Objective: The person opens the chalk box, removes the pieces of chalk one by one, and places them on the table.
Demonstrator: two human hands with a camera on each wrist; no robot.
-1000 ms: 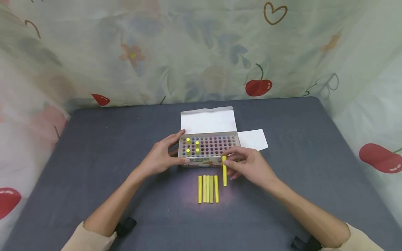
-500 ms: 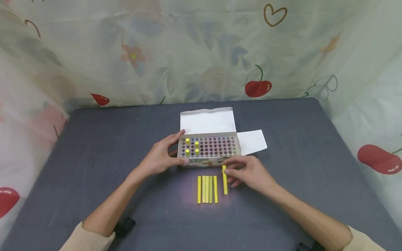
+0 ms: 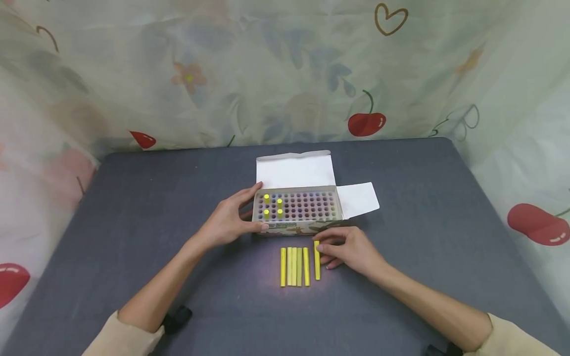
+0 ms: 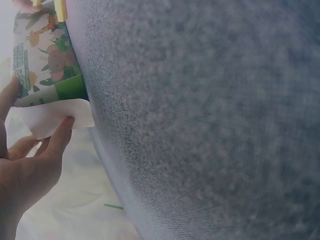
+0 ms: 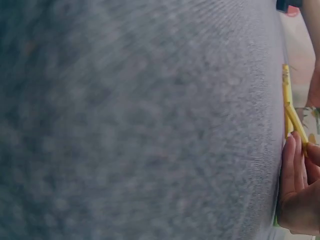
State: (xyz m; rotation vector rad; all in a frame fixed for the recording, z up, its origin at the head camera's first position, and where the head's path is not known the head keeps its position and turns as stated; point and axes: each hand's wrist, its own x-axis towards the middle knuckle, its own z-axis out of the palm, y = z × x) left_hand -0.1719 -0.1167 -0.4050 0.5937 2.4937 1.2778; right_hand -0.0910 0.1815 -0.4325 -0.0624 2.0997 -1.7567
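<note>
Having been lowered away from the box (image 3: pixel 288 229), one yellow stick (image 3: pixel 317 269) is pinched by the right hand (image 3: pixel 352 251) just beside the row of sticks (image 3: pixel 294 267), seemingly almost aligned with it, while the box is gripped by the left hand (image 3: pixel 229 220).

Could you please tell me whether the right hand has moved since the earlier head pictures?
Yes: judged against the box, which has stayed put, the right hand has moved down the head picture, drawing back from it.
</note>
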